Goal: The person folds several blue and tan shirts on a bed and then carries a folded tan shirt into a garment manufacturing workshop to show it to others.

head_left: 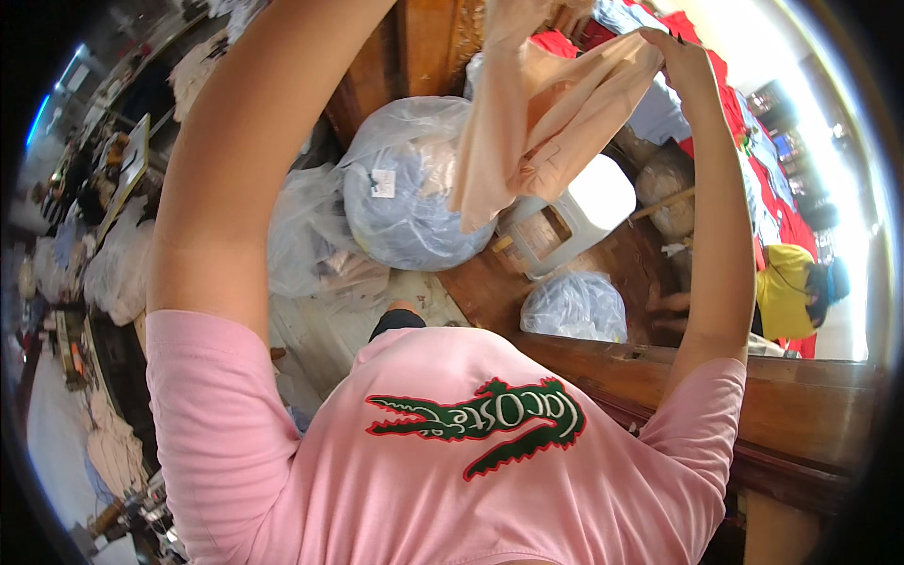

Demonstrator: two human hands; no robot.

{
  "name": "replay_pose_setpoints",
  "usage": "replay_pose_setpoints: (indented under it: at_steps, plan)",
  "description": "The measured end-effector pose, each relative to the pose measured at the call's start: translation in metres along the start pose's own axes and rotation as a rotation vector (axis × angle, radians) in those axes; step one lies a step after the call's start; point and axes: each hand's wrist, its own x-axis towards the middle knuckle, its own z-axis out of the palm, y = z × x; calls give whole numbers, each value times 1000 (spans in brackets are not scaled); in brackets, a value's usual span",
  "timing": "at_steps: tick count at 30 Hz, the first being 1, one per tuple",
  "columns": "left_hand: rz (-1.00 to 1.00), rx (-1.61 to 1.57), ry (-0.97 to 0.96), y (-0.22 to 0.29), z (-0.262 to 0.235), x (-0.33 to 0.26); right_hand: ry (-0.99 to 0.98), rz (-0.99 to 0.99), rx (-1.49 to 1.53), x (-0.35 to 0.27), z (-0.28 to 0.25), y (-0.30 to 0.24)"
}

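A peach cloth, perhaps a garment, is held up in front of me and hangs in loose folds. At its upper right corner my right hand has its fingers closed on the edge. My left forearm reaches up past the top edge of the view, so the left hand is out of sight. The cloth's top left part runs out of the picture too. Behind its lower end stands a white plastic container with a cut-out opening, partly covered by the cloth.
A big clear bag of pale blue fabric sits left of the cloth, and a smaller bag lies on the floor. A wooden rail crosses the right side. Beyond are red and blue fabrics and a person in yellow.
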Motion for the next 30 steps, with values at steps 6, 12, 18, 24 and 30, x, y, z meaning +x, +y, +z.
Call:
replay_pose_setpoints:
  at_steps: [6, 12, 18, 24, 30]
  plan:
    - [-585, -1116, -858, 63, 48, -68, -31, 169, 603, -13, -16, -13]
    - [-593, -1456, -1093, 158, 77, -120, 93, 159, 676, 2, -12, -15]
    - [-657, -1670, -1036, 206, 184, -143, 157, 56, 465, 38, -37, 29]
    - [-751, -1513, -881, 157, 227, -93, 512, 149, -198, 39, -152, 116]
    - [-819, -1464, -654, 107, 220, 7, 525, 402, -290, 38, -223, 140]
